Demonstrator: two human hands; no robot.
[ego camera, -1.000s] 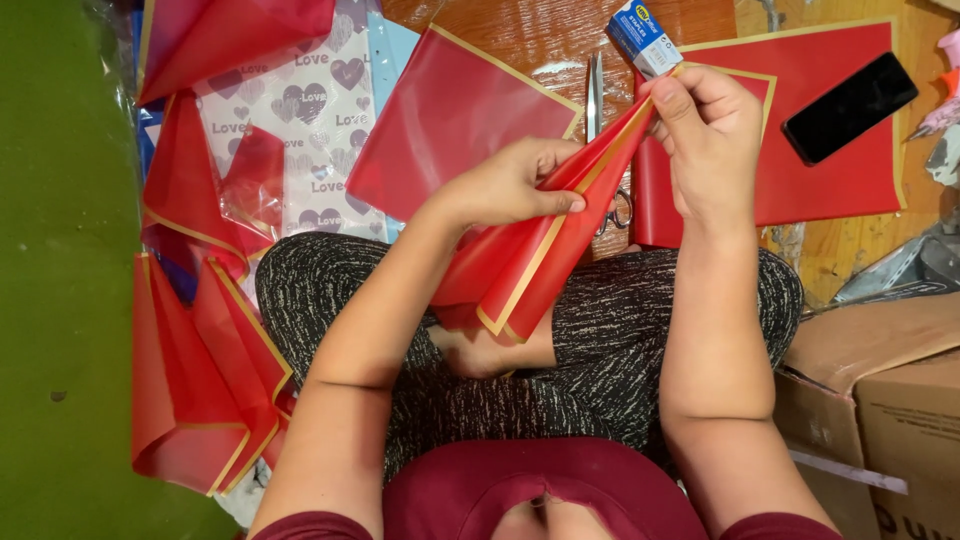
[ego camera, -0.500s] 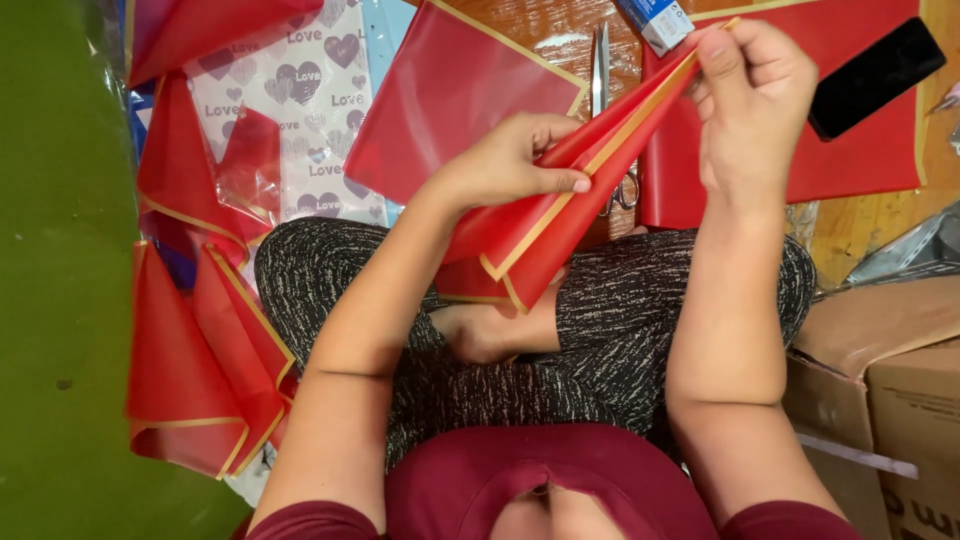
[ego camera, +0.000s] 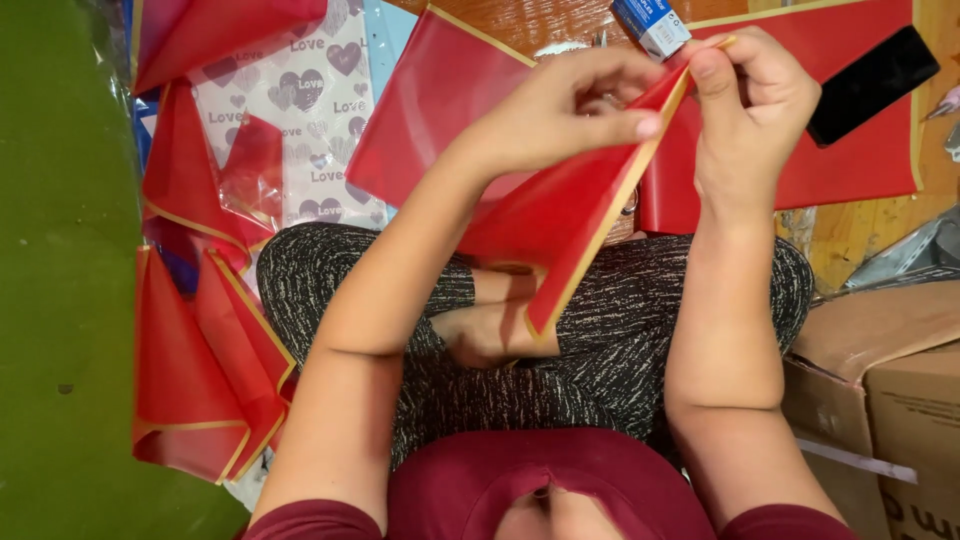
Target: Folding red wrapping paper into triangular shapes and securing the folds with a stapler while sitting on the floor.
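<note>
A home craft or gift-wrapping corner set up on a wooden floor, where a person sits cross-legged among loose materials. Red sheets with gold edging lie in piles beside heart-printed wrapping paper and a green sheet. Cardboard boxes, a black phone and a small blue box lie close by

bare forearms, short maroon sleeves, a maroon top, and black-and-white speckled trousers.
</note>
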